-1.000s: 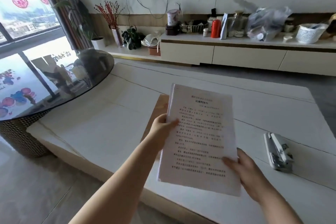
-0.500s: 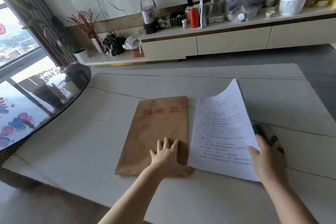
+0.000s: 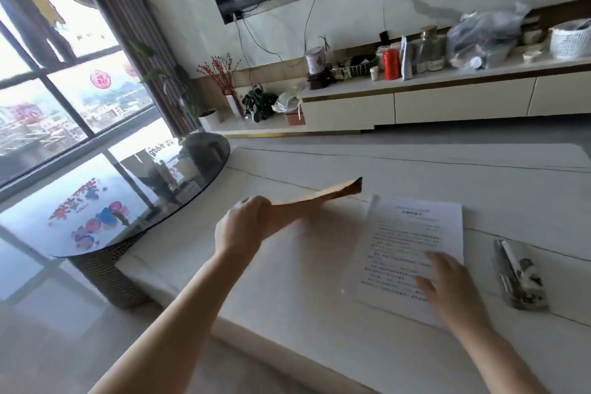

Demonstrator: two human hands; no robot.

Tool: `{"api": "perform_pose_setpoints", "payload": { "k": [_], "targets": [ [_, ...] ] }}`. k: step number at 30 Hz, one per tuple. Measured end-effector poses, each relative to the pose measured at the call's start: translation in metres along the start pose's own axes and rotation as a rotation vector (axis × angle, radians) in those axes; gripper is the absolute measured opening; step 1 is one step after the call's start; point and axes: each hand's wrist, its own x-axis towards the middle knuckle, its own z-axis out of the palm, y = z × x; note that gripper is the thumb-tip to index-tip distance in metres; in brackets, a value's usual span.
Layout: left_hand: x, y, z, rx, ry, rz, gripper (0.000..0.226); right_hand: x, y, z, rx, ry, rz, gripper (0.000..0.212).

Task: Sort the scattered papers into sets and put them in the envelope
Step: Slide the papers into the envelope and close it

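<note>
The brown envelope [image 3: 315, 205] is up off the white tabletop [image 3: 479, 176], held nearly edge-on, left hand [image 3: 244, 227] with its grip curled round the near end. Printed papers [image 3: 412, 240] lie flat just right of it, right hand [image 3: 447, 281] resting on them, fingers loose. Stapler [image 3: 518, 275] further right.

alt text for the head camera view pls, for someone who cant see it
A person's left hand holds a brown paper envelope lifted off a white marble table, while the right hand rests with spread fingers on a printed paper stack lying flat. A stapler sits to the right; a TV cabinet with clutter lines the far wall.
</note>
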Motion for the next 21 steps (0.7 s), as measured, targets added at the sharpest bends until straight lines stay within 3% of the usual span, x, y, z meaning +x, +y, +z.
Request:
{"api": "perform_pose_setpoints", "payload": {
  "k": [6, 9, 14, 17, 19, 21],
  "targets": [
    [-0.004, -0.027, -0.087, -0.43, 0.209, -0.083, 0.027, -0.024, -0.084, -0.011, 0.561, -0.202, 0.076, 0.051],
    [-0.013, -0.041, -0.11, -0.586, 0.218, -0.133, 0.03, -0.029, -0.115, -0.019, 0.665, -0.261, 0.093, 0.055],
    [-0.019, -0.073, -0.124, -0.782, 0.071, -0.173, 0.027, -0.027, -0.136, -0.028, 0.585, -0.098, 0.093, 0.076],
    [-0.01, -0.094, -0.114, -0.804, -0.037, -0.182, 0.025, -0.026, -0.136, -0.02, 0.719, -0.117, 0.105, 0.096],
    [0.002, -0.106, -0.097, -0.775, -0.083, -0.203, 0.026, -0.02, -0.129, -0.005, 0.517, -0.076, 0.129, 0.089],
    [0.02, -0.116, -0.076, -0.73, -0.083, -0.244, 0.024, -0.015, -0.121, 0.015, 0.406, -0.072, 0.153, 0.067]
  ]
}}
